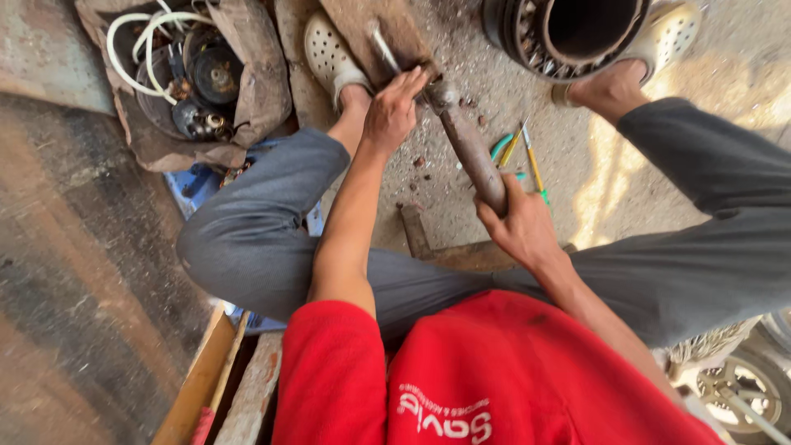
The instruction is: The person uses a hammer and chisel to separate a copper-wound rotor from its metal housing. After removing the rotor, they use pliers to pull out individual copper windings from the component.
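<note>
Sack: a torn brown sack (pixel 247 99) sits open at the far left, full of dark metal parts and loops of white cable (pixel 140 41).
Blue thing: something blue (pixel 194 185) lies on the ground just below the sack, half hidden by the left knee.
Left foot: in a pale perforated clog (pixel 328 56), planted beside a worn brown cloth (pixel 387 33).
Left hand (pixel 394 111): fingers laid flat and pressing down on the top end of the hammer, where its head meets a thin metal rod (pixel 383 49) on the cloth; not curled round anything that I can see.
Hammer (pixel 465 144): a thick, rusty brown tool slanting from the cloth down toward the person, between the two knees, above the gritty concrete.
Right hand (pixel 519 227): closed tight round the lower end of the hammer's handle.
Screwdrivers: a few thin tools with green and yellow handles (pixel 519 152) lie on the ground just right of the hammer.
Drum: a big dark round metal housing (pixel 577 33) stands at the top right, the right foot touching it.
Wheel: part of a spoked wheel (pixel 741 379) shows at the bottom right corner.
</note>
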A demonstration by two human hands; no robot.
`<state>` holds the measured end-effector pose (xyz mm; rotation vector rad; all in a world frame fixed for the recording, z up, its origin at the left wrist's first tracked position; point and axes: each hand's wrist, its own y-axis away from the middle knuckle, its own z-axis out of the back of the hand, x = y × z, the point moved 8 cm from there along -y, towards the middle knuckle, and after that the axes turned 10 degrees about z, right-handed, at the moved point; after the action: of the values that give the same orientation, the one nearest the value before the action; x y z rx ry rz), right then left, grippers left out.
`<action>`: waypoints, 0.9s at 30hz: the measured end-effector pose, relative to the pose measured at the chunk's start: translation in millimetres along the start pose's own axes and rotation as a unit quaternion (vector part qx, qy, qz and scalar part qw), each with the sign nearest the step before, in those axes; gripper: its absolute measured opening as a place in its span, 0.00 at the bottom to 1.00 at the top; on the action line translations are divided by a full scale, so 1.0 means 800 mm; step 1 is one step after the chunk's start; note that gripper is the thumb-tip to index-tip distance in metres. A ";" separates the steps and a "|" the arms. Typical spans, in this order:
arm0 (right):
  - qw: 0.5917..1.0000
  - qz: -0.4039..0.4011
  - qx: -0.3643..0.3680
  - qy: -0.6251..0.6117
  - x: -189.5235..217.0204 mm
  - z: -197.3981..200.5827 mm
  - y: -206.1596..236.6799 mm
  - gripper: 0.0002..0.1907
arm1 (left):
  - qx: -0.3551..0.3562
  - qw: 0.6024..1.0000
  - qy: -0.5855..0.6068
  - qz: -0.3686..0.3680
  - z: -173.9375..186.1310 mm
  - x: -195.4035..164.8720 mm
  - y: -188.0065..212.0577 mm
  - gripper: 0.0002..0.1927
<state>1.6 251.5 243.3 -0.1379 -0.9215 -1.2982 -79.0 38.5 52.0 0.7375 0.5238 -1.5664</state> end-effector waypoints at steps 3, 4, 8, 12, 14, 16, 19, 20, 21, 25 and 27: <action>0.993 0.051 -0.069 -0.086 -0.003 0.026 0.024 0.22 | 0.004 1.000 0.005 -0.002 -0.001 -0.001 0.002 0.27; 0.987 0.047 -0.089 -0.121 -0.005 0.027 0.032 0.20 | 0.017 1.000 0.018 0.010 -0.003 0.001 0.002 0.26; 0.983 0.059 -0.150 -0.085 -0.008 0.009 0.018 0.22 | 0.016 1.000 -0.020 -0.015 -0.001 -0.003 0.001 0.26; 0.998 -0.006 0.012 0.062 -0.040 -0.003 -0.002 0.21 | 0.014 0.999 -0.035 -0.017 -0.001 -0.003 0.000 0.26; 0.998 0.054 -0.031 0.012 -0.034 0.021 0.011 0.25 | -0.015 0.999 -0.039 -0.019 0.003 -0.004 0.001 0.26; 0.997 -0.036 -0.035 -0.058 -0.051 0.022 0.038 0.21 | 0.012 1.000 -0.015 -0.001 -0.002 -0.001 0.001 0.26; 0.990 0.022 -0.101 -0.094 -0.043 0.013 0.040 0.22 | 0.007 1.000 -0.025 0.003 -0.002 0.000 -0.001 0.28; 0.986 0.066 -0.121 -0.095 -0.037 0.010 0.036 0.24 | 0.004 0.999 -0.032 -0.004 -0.001 -0.002 -0.003 0.28; 0.998 0.045 -0.051 -0.015 -0.043 -0.008 0.026 0.24 | 0.001 0.999 -0.037 -0.010 -0.001 -0.004 -0.004 0.27; 0.992 -0.008 0.078 0.100 -0.064 -0.026 0.007 0.24 | -0.014 1.000 0.003 -0.018 0.006 -0.007 -0.013 0.26; 0.996 -0.008 0.034 0.079 -0.063 -0.007 0.009 0.23 | -0.042 0.999 -0.022 -0.013 0.011 -0.008 -0.017 0.25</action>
<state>11.7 289.4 209.9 0.0264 -0.8315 -1.2716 -93.7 38.5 61.3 0.6339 0.5657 -1.5711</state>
